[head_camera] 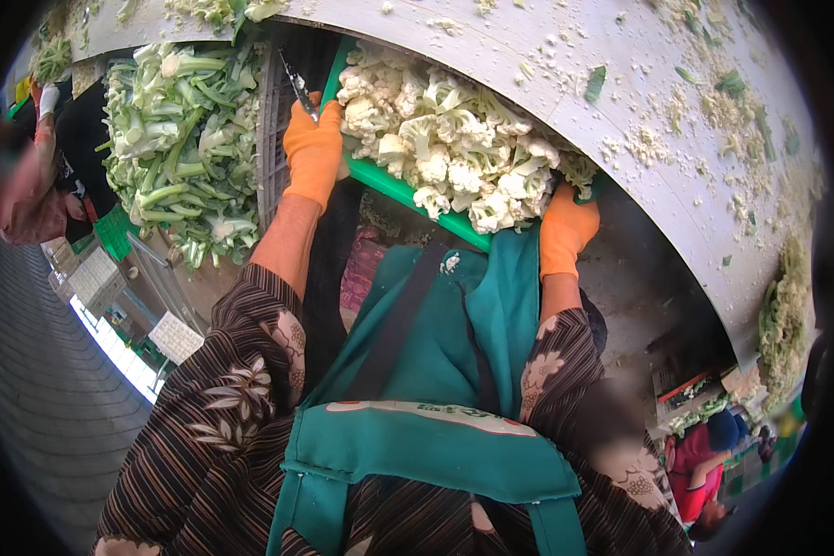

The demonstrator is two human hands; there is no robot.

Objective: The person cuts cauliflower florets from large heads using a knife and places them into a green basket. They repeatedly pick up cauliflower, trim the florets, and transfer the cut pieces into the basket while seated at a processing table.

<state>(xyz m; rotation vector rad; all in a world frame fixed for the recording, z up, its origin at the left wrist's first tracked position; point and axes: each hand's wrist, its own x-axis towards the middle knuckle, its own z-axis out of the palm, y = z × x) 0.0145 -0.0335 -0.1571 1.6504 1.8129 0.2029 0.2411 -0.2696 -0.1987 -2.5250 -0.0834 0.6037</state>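
A green plastic crate (417, 203) piled with cut cauliflower florets (452, 139) lies before me, partly beneath the table edge. My left hand (314, 149), in an orange glove, is closed at the crate's left end and also holds a knife (297, 83), its blade pointing up and away. My right hand (568, 226), gloved in orange too, is at the crate's right end beside the florets; its fingers are largely hidden under them and the crate's rim. A green apron (424, 333) hangs between my arms, its edge touching the crate near my right hand.
A white table (639, 104) strewn with cauliflower crumbs and leaf bits curves across the top and right. At left, a crate (270, 139) stands beside a heap of stalks and leaves (181, 146). One person (35, 181) is at far left, another (702, 465) at lower right.
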